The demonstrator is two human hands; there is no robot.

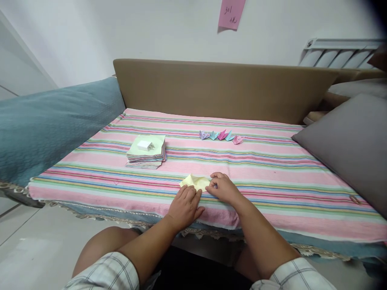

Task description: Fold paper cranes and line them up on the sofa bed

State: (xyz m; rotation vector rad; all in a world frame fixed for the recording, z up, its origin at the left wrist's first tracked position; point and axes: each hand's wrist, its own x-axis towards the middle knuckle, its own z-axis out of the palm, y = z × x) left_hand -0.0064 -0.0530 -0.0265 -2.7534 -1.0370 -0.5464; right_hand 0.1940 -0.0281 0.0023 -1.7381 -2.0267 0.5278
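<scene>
A partly folded sheet of pale yellow paper (195, 182) lies on the striped cloth in front of me. My left hand (185, 205) rests flat with its fingertips on the paper's near edge. At the paper's right end, my right hand (223, 188) has its thumb and forefinger closed on the corner. Farther back stands a row of several folded paper cranes (223, 134) in purple, blue and pink. To the left is a thick stack of square paper sheets (145, 157), with a white plug adapter (145, 145) lying on top.
The striped cloth (260, 173) covers the couch seat, bounded by a brown backrest (211, 88) and a blue-covered armrest (60, 117). A grey cushion (353, 145) leans at the right, near a small brownish object (354, 199). A pink note (231, 14) hangs on the wall.
</scene>
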